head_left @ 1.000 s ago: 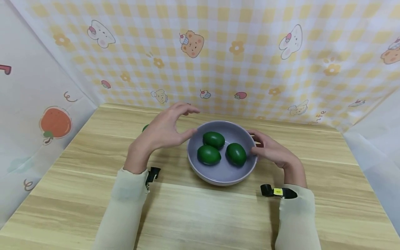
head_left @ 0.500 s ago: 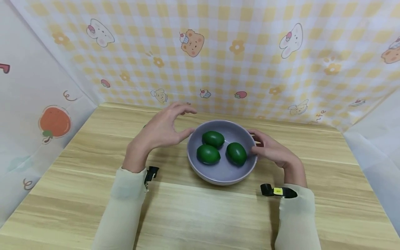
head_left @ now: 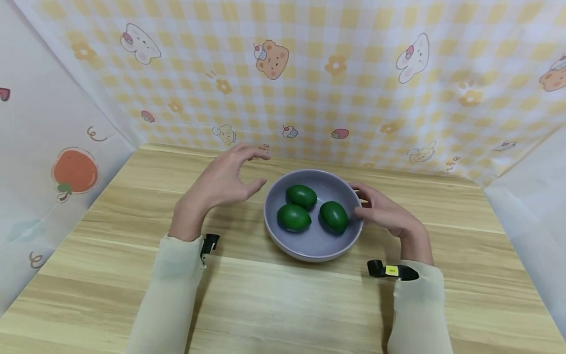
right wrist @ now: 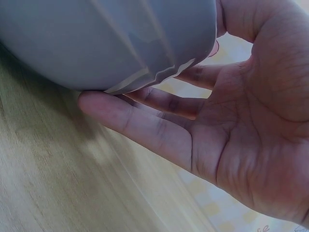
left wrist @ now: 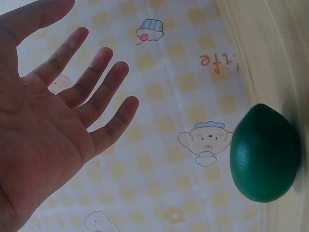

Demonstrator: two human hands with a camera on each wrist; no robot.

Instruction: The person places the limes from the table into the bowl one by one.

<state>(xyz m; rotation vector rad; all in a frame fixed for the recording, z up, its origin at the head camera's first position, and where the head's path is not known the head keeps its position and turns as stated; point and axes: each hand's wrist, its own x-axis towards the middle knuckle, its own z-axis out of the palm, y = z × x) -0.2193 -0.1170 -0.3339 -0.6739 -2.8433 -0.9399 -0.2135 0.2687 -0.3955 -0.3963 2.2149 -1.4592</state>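
A greyish-purple bowl (head_left: 317, 247) sits on the table, with three dark green limes inside: one at the back (head_left: 301, 196), another at the left (head_left: 294, 218) and the third at the right (head_left: 333, 217). My right hand (head_left: 385, 210) grips the bowl's right side, thumb at the rim and fingers against the outer wall, as the right wrist view of the bowl (right wrist: 116, 43) shows. Left of the bowl, my left hand (head_left: 225, 179) is held apart from it, fingers spread and holding nothing. A further lime (left wrist: 264, 153) lies beside that hand in the left wrist view; the hand hides it from the head view.
The wood-grain table (head_left: 283, 305) extends in front of the bowl and to both sides. A yellow checked cloth (head_left: 309, 98) with cartoon prints hangs along the back edge. White printed sheeting (head_left: 40, 123) stands at the left, and a white sheet (head_left: 535, 211) at the right.
My left hand has moved left, away from the bowl's rim. The lime that peeked out behind it is now covered in the head view. My right hand stays at the bowl.
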